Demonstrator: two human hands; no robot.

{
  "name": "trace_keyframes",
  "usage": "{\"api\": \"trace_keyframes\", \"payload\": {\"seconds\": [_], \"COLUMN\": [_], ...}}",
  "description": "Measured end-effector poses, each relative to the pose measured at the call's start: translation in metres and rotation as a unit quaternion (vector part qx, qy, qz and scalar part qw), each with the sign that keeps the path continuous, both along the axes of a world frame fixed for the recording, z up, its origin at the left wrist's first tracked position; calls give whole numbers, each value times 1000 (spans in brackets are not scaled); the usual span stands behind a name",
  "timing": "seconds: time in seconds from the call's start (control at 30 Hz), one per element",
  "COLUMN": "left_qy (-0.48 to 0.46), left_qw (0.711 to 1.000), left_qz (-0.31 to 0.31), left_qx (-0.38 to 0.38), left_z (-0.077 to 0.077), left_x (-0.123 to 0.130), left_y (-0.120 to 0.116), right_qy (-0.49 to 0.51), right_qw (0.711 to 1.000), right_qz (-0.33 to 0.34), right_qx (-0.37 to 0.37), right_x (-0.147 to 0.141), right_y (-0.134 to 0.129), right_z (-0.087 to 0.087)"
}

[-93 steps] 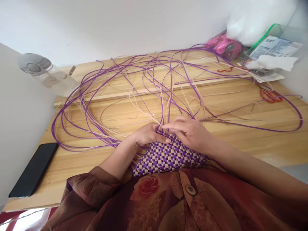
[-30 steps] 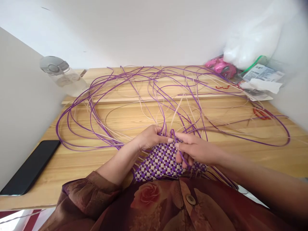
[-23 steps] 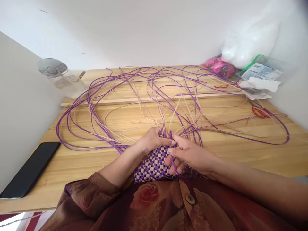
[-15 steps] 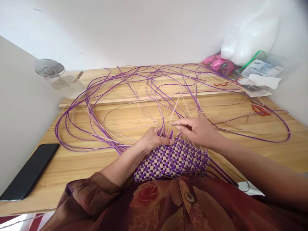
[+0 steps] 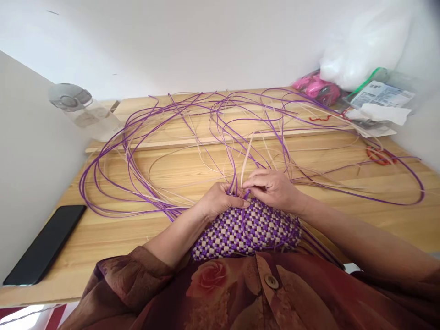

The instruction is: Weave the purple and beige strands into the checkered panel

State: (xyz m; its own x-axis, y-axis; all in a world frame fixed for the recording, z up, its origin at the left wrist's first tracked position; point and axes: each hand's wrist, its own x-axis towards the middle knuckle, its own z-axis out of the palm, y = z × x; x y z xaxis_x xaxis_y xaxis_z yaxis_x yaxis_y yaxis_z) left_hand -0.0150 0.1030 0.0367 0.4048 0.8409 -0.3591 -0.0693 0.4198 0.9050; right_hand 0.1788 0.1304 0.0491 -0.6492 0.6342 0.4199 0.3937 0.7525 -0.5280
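A checked purple and beige woven piece [image 5: 237, 229] rests against my front at the table's near edge. Long purple and beige strands [image 5: 135, 176] run out from its far edge and loop across the table. My left hand [image 5: 220, 199] is closed on that far edge, its thumb on the near face and its fingers hidden behind. Close beside it, my right hand [image 5: 271, 185] is closed, with thumb and forefinger pinched at a short purple strand end [image 5: 246, 194]. A pale beige strand [image 5: 245, 162] stands up right by these fingertips.
On the left lie a black phone [image 5: 44, 245] and, farther back, a clear bottle [image 5: 98, 120] with a grey lid. Orange-handled scissors [image 5: 381, 156], a pink bundle [image 5: 318, 87], a white plastic bag [image 5: 360, 50] and a zip bag [image 5: 383, 96] are at the right.
My right hand has moved slightly left and down to the weave's edge, and its pointing forefinger has curled into a pinch. My left hand keeps its place.
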Motion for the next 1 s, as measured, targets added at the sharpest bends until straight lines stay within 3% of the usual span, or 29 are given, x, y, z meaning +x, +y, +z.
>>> {"api": "trace_keyframes", "payload": {"seconds": [0.2, 0.4, 0.53, 0.67, 0.73, 0.83, 1.0], "left_qy": [19, 3, 36, 75, 74, 39, 17], "left_qw": [1000, 1000, 999, 997, 997, 998, 999], "left_qz": [2, -6, -2, -11, -26, -36, -25], "left_qx": [-14, -1, -27, -7, 26, 28, -17], "left_z": [0, -2, -4, -4, -3, -2, -2], "left_x": [0, -1, -2, -1, -1, -1, -3], "left_y": [0, 1, 2, 0, -1, -2, -1], "right_qy": [-37, -97, -195, -223, -201, -163, -175], "right_qw": [999, 994, 978, 970, 970, 982, 984], "right_qz": [26, -5, 22, 95, 123, 61, -42], "right_qx": [-2, 51, 76, 7, -52, -73, -3], "right_x": [-2, 1, 13, 8, -2, -12, -5], "right_y": [1, 6, 4, -10, -12, -5, 3], "right_z": [0, -1, 16, 41, 43, 32, 15]}}
